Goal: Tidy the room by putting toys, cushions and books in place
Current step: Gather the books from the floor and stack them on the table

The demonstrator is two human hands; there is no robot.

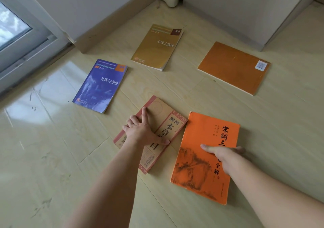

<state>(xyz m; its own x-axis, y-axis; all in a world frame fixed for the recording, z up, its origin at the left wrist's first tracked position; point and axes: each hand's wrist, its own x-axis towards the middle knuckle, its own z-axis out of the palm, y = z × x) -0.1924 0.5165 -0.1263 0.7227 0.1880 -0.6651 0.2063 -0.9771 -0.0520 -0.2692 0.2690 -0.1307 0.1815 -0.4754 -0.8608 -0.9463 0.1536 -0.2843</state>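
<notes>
The left hand (140, 129) is gripping the tan book (158, 120) on the floor (52, 157); just right of it, the right hand (222, 155) is clasping the orange book (198, 168) by its right edge.

Floor (52, 157): pale wood-look planks, glossy, scuffed at left. Daylight glare on planks near glazed door (19, 40), grey frame, lower left. White walls (98, 8) with tan skirting (108, 27) meet at far corner. White cabinet (245, 8) at right.
</notes>
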